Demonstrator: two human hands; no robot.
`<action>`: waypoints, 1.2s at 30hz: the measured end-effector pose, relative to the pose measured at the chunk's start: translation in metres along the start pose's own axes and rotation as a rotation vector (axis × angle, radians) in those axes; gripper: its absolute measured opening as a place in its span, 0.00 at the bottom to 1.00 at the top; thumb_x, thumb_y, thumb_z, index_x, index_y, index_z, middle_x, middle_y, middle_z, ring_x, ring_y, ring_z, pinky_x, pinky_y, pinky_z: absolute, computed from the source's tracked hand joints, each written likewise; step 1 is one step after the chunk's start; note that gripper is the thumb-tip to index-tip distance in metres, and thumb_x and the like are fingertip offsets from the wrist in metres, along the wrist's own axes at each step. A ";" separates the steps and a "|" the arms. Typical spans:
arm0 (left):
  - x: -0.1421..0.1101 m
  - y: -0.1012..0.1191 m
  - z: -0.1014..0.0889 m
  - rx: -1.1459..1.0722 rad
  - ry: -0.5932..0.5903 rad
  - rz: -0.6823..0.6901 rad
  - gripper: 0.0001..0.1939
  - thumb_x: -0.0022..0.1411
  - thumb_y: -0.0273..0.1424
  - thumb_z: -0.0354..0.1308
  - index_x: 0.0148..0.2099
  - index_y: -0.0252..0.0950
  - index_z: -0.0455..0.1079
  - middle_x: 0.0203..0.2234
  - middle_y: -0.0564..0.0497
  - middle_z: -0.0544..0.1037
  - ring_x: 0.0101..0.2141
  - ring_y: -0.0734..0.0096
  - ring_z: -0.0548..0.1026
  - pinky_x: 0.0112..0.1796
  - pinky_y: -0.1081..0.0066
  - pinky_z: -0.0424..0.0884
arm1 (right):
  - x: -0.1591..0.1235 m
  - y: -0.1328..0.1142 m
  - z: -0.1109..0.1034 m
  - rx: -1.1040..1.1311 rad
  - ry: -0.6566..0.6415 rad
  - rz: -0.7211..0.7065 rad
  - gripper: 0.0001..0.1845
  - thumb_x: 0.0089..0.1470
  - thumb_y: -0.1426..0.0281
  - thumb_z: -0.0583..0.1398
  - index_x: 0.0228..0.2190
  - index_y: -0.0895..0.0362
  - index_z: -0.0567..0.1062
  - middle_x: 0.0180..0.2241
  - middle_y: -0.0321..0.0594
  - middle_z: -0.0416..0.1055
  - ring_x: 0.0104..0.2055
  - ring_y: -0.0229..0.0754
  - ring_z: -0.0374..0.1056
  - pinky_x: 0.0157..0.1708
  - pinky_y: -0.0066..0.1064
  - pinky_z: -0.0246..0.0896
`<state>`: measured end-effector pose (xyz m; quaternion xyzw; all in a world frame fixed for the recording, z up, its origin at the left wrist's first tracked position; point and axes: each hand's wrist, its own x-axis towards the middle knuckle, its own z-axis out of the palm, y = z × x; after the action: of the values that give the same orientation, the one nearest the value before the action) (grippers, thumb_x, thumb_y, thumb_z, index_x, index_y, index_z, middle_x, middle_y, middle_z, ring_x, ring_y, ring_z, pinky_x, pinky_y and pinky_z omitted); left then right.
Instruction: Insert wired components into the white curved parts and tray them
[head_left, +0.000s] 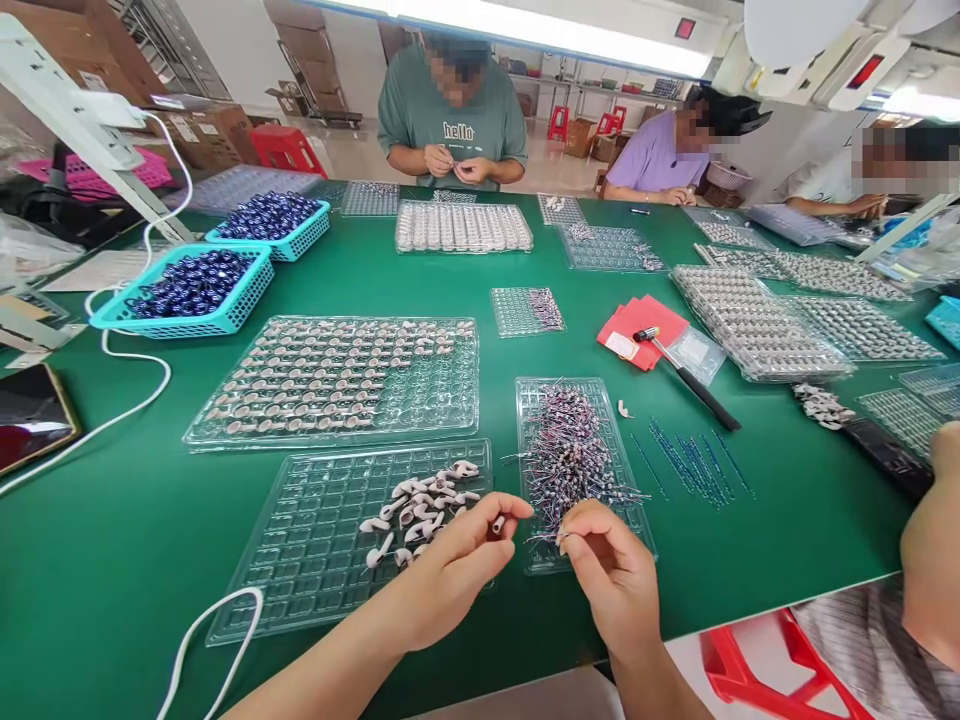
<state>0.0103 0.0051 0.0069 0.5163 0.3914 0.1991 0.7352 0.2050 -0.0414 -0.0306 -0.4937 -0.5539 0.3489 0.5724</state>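
My left hand [465, 560] is closed around a pale earbud shell, whose hollow stem end [498, 524] peeks out between the fingers. Fingertips of my right hand [619, 575] pinch a tiny wired component [562, 537], mostly hidden by the thumb. Under and just beyond the right hand, a heap of small parts with thin coloured wires [566, 440] fills a clear tray [529, 400]. Loose earbud shells [420, 510] lie in another clear tray [300, 540] beside my left hand. Behind it, a larger tray [427, 395] carries rows of earbud shells.
Turquoise baskets [255, 285] of dark blue glossy parts stand at left. A black-handled tool [697, 395] rests by red packets [645, 325]; blue thin strips [690, 465] lie nearer. A white cable [169, 375] crosses the left side. Co-workers [454, 110] sit opposite; another person's arm [934, 540] is at right.
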 end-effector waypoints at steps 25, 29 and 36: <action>0.011 -0.015 0.013 0.267 0.221 0.145 0.16 0.65 0.37 0.57 0.50 0.34 0.76 0.26 0.51 0.75 0.25 0.72 0.72 0.29 0.73 0.70 | -0.004 0.005 0.002 -0.283 0.015 -0.197 0.11 0.56 0.79 0.60 0.37 0.52 0.73 0.32 0.37 0.73 0.35 0.39 0.70 0.34 0.32 0.67; 0.011 -0.014 0.013 0.248 0.224 0.135 0.16 0.64 0.37 0.58 0.50 0.33 0.76 0.26 0.52 0.75 0.25 0.72 0.72 0.29 0.73 0.71 | -0.004 0.004 0.002 -0.305 0.011 -0.191 0.09 0.57 0.78 0.60 0.36 0.52 0.73 0.32 0.37 0.74 0.35 0.40 0.71 0.34 0.33 0.67; 0.011 -0.015 0.012 0.282 0.235 0.148 0.16 0.64 0.37 0.59 0.49 0.34 0.77 0.27 0.51 0.76 0.26 0.71 0.72 0.30 0.72 0.71 | -0.002 0.000 0.003 -0.336 0.003 -0.193 0.09 0.56 0.79 0.60 0.35 0.52 0.73 0.31 0.36 0.74 0.34 0.39 0.71 0.32 0.31 0.66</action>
<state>0.0249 -0.0006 -0.0088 0.6150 0.4594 0.2546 0.5881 0.2018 -0.0429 -0.0313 -0.5273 -0.6482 0.1941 0.5138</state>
